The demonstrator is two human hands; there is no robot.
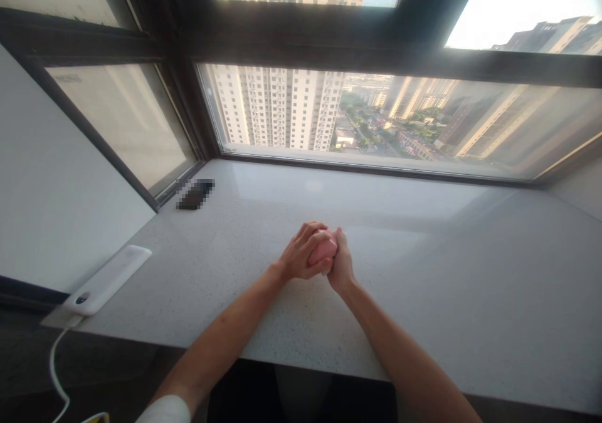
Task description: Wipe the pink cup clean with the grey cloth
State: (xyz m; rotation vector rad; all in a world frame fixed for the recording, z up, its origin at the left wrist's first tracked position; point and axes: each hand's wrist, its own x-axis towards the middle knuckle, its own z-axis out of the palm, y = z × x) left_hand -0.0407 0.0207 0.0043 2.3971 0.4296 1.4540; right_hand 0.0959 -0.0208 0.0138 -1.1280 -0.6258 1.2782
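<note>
A small pink rounded object (pixel 322 251) is held between my two hands above the pale speckled counter; its kind does not show. My left hand (pixel 301 252) curls over it from the left, with fingers across the top and the thumb along its near side. My right hand (pixel 342 261) presses against it from the right, its thumb pointing away from me. A bit of something whitish shows at the right hand's fingers. The palms and the underside of the pink object are hidden.
A white power bank (pixel 113 279) with a white cable (pixel 55 363) lies at the counter's left edge. A blurred dark object (pixel 195 195) rests near the window corner. Dark window frames (pixel 301 34) bound the counter (pixel 451 297) at the back, and a white panel (pixel 66 178) stands left.
</note>
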